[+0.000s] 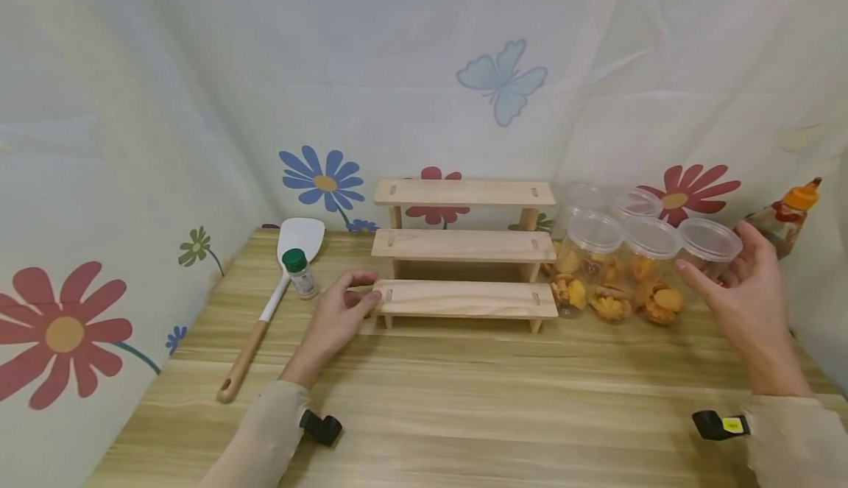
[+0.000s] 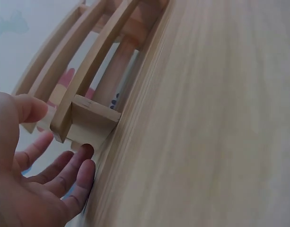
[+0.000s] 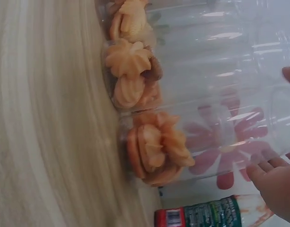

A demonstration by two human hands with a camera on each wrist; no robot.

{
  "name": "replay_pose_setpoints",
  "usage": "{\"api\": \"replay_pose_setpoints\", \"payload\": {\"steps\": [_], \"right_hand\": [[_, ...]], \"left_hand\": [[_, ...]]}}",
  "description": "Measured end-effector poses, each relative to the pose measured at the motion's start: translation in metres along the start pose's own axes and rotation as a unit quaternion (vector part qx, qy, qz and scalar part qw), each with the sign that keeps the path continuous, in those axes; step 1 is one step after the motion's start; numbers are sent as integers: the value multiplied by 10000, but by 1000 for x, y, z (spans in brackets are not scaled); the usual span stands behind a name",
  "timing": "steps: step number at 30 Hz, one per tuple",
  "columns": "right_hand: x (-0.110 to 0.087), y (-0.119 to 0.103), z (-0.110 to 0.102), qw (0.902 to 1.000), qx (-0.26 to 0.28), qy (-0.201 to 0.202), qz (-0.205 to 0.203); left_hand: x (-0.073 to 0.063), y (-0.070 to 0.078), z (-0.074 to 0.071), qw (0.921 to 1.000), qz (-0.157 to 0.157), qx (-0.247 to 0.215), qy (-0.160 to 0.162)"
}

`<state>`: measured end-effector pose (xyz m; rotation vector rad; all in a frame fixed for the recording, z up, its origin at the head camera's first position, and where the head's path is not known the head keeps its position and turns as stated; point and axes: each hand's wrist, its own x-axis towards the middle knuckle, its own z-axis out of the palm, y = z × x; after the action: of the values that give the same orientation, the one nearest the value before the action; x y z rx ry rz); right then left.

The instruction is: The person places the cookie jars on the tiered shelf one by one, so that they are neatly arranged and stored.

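Note:
My left hand (image 1: 334, 315) is at the left end of a three-tier wooden display rack (image 1: 464, 298), its thumb and fingertips right by the lowest shelf. In the left wrist view the fingers spread loosely around the shelf end (image 2: 64, 120), gripping nothing. My right hand (image 1: 758, 304) holds the rightmost clear jar (image 1: 710, 241) near its lid, thumb on one side and fingers on the other. Piped cookies (image 3: 156, 149) lie in the bottom of this jar, which stands on the table beside other cookie jars (image 1: 595, 234).
A sauce bottle (image 1: 785, 216) with an orange cap stands behind the right hand. Left of the rack are a small green-capped bottle (image 1: 300, 274) and a white spatula with a wooden handle (image 1: 270, 304). A flowered curtain (image 1: 411, 90) hangs behind the wooden table (image 1: 503, 407).

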<state>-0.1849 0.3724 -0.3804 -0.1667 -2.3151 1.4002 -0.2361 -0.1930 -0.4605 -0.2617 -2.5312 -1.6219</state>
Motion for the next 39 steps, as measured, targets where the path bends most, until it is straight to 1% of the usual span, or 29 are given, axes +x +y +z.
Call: {"api": "replay_pose_setpoints", "payload": {"steps": [2,4,6,9,11,13,16,21,29,35,39], "right_hand": [[2,4,0,9999,-1,-45,102],[3,10,0,9994,297,-107,169],[3,17,0,9992,301,-148,200],[3,28,1,9994,132,-197,258],[3,35,2,9991,-230,-231,289],[3,41,4,9988,-286,-243,313],[4,48,6,9991,-133,-226,329],[5,54,9,9992,196,-178,315],[5,59,9,9988,164,-326,337],[6,61,11,9986,31,-382,351],[6,62,12,9988,48,-363,310]], "left_hand": [[0,-2,0,9997,-74,-216,-70],[1,-5,-1,9991,-115,-384,-134],[2,-8,-1,9984,-120,-514,-178],[3,-11,-2,9983,-52,-536,-211],[3,-13,-2,9985,31,-499,-237],[2,-13,-2,9986,96,-455,-266],[2,-15,-2,9985,135,-453,-286],[1,-16,-2,9985,53,-447,-314],[1,-16,-1,9983,-51,-447,-359],[0,-16,-2,9982,-8,-459,-375],[0,-16,-2,9982,42,-446,-387]]}}
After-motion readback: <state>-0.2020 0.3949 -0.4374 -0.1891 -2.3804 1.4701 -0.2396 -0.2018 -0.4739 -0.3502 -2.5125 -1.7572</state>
